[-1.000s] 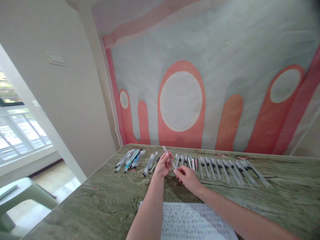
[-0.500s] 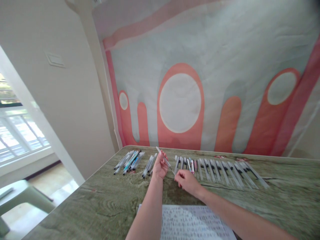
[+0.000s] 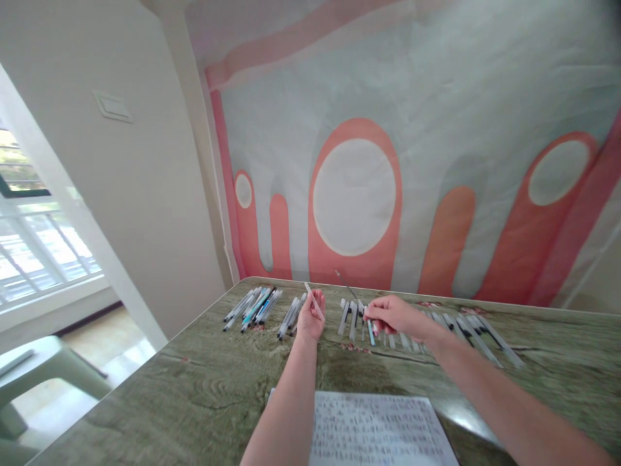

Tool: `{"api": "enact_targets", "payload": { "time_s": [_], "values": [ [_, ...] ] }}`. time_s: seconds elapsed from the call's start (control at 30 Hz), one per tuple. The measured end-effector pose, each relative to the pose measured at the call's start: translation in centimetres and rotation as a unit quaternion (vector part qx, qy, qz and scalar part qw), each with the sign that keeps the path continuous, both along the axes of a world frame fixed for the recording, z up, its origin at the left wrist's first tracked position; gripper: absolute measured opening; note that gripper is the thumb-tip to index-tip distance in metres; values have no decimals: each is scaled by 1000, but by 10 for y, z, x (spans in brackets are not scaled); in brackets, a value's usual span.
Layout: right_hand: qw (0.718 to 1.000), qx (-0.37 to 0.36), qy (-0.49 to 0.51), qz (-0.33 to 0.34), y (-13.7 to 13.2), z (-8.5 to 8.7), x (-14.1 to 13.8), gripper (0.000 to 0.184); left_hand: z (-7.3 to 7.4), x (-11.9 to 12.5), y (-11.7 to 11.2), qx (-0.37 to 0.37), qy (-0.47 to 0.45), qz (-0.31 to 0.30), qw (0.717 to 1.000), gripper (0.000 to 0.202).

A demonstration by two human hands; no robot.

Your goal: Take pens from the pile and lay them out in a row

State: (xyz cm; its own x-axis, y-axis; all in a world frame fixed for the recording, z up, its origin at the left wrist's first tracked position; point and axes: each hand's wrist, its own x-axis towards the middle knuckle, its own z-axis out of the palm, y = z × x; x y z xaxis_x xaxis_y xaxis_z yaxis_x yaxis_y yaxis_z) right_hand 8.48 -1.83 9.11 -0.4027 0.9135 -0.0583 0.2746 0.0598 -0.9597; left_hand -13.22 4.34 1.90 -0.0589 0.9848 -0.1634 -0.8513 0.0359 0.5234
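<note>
My left hand (image 3: 309, 318) is closed around a whitish, see-through pen barrel (image 3: 315, 301), tilted with its upper end toward the wall. To the right, my right hand (image 3: 395, 317) pinches a thin pen refill (image 3: 348, 286), which sticks out up and to the left, its far end greyish. Below that hand lies a row of clear pens (image 3: 485, 342) with dark parts, partly covered by my hand and forearm. A light blue pen (image 3: 371, 332) shows just under my right fingers. Left of my left hand rests a small group of clear pens (image 3: 290, 317).
A bundle of clear, blue and black pens (image 3: 253, 308) lies at the table's back left. A sheet of handwriting (image 3: 373, 427) is at the near edge of the wooden table (image 3: 204, 382). The patterned wall stands behind; a pale green stool (image 3: 53, 362) is at left.
My right hand has moved right and away from my left hand, carrying the refill out of the pen barrel. My left hand keeps the barrel in nearly the same place.
</note>
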Motion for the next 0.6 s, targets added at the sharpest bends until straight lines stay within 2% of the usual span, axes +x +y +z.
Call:
{"api": "enact_targets", "payload": {
  "time_s": [0.07,0.17,0.27,0.43,0.53,0.6],
  "values": [
    [997,1,36,-64,6,-11,-11,19,-1,7,-1,12,11,-19,1000,9],
    [996,-31,20,-80,12,-31,-30,17,-2,16,-4,26,47,-34,998,8],
    [997,-33,-18,-68,15,-44,-48,13,-3,22,-6,38,81,-45,995,11],
    [996,-19,-62,-58,18,-51,-72,14,-4,22,-7,58,112,-69,990,15],
    [996,-21,-74,-43,17,-54,-79,19,-4,19,-5,57,100,-45,992,17],
    [996,-26,-84,-1,15,-56,-80,19,-4,16,-3,58,89,-13,994,16]
  ]
}}
